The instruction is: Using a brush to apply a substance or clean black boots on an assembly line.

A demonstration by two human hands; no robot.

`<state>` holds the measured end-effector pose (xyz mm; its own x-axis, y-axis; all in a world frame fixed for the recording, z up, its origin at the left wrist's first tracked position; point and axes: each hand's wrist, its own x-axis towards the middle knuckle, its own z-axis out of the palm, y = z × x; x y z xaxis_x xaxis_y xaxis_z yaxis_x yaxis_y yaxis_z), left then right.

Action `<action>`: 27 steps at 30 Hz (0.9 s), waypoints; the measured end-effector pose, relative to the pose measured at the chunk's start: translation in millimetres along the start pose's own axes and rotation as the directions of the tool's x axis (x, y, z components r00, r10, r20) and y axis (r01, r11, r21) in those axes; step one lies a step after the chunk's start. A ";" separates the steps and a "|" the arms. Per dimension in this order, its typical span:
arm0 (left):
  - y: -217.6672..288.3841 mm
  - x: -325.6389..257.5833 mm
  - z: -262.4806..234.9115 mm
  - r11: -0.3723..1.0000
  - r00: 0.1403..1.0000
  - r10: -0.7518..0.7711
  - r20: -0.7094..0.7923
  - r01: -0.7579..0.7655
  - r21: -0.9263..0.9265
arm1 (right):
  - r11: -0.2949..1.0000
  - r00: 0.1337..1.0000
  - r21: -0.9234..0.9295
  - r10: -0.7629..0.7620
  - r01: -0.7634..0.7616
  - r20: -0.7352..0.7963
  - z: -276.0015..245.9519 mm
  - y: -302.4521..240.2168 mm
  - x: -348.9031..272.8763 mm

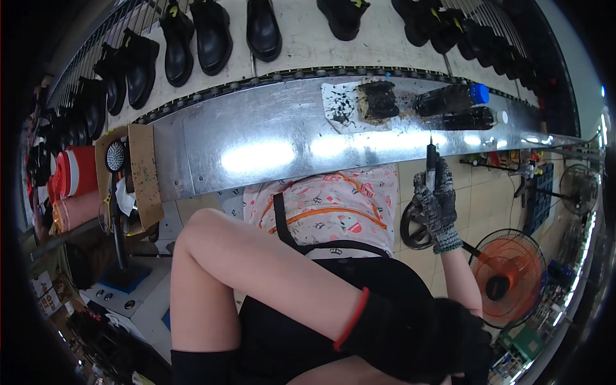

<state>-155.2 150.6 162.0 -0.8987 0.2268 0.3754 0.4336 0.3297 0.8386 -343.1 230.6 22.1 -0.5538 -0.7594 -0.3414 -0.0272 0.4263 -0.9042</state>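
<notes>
My left hand [423, 337], in a black glove with a red cuff, reaches across my body to my right upper arm. Its fingers are dark and partly hidden, so I cannot tell whether they grip anything. My right hand [439, 208], in a grey knitted glove, is raised just short of the metal ledge. Its fingers are closed round a slim black pen-like tool [431, 160] whose thin tip points away from me. Beyond it on the ledge lie a bottle of dark liquid with a blue cap [452, 99], a second dark bottle [470, 119] and a black-stained sponge block [378, 101].
A black-spotted white cloth [340, 106] lies beside the sponge. Behind the metal ledge [237, 125], black boots [213, 38] stand in a row on a pale conveyor belt [298, 51]. A cardboard box [145, 173] is at left, an orange fan [507, 276] at right.
</notes>
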 end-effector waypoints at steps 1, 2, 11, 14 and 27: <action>4.6 1.5 11.0 1.000 1.000 -0.001 -0.017 0.001 -0.009 | 0.995 0.999 0.088 0.036 -0.035 -0.002 0.1 5.8 1.1; 6.1 2.1 12.3 1.000 1.000 -0.005 -0.031 0.004 -0.013 | 0.997 0.998 0.034 0.070 -0.070 -0.004 0.4 10.9 5.6; -4.0 -44.3 -44.8 0.892 0.974 0.095 0.207 -0.176 0.416 | 0.880 0.972 -0.417 -0.230 0.229 0.048 54.2 65.6 62.9; -10.1 -42.9 -70.8 0.959 0.964 0.058 0.260 -0.126 0.254 | 0.798 0.958 -0.558 -0.285 0.228 -0.017 73.3 68.8 59.3; -39.0 -70.4 -96.0 0.841 0.970 0.235 0.060 -0.172 -0.513 | 0.832 0.931 -0.479 -0.357 0.279 -0.078 63.9 87.3 75.1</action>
<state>-115.2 33.8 140.7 -0.7659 0.3525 0.5377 0.4853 -0.2315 0.8431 -333.9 179.4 -98.9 -0.5709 -0.8207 0.0248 -0.5757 0.3786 -0.7247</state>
